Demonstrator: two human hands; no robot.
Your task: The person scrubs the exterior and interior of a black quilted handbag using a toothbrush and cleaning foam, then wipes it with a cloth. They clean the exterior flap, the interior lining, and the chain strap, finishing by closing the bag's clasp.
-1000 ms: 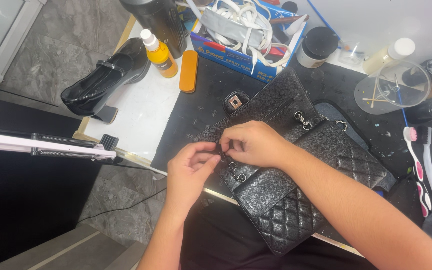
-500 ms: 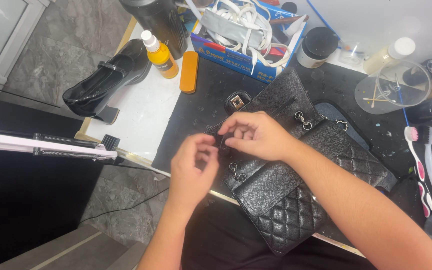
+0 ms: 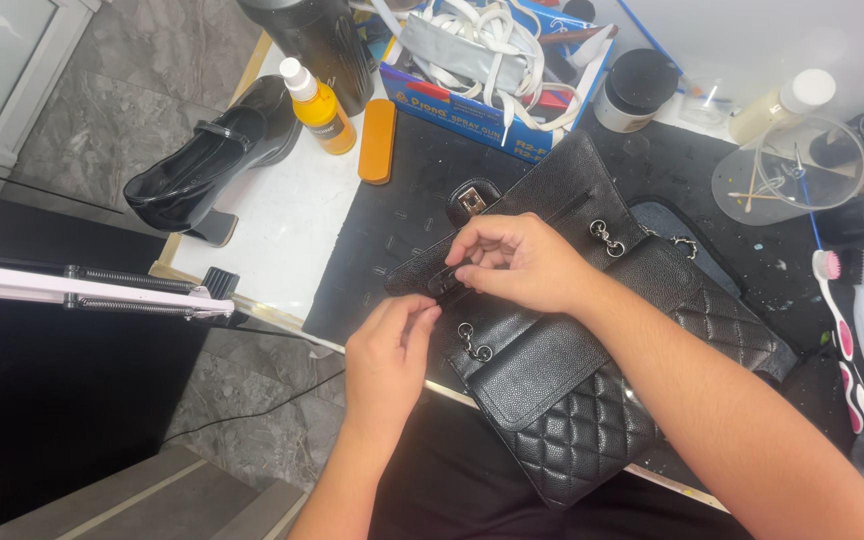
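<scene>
Handbag: grip and orientation

Handbag (image 3: pixel 592 400) flap edge pinched by right hand (image 3: pixel 517 262) fingertips; left hand (image 3: pixel 387 355) fingertips narrowly closed just beside it, contact unclear; black quilted bag lies open on dark mat (image 3: pixel 402 215), long axis diagonal, clasp end toward upper left, quilted body toward lower right, overhanging table edge.

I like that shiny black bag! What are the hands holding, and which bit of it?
The right hand pinches a small dark piece at the open flap edge of the black quilted handbag. The left hand touches the same edge, fingertips beside it.
</scene>
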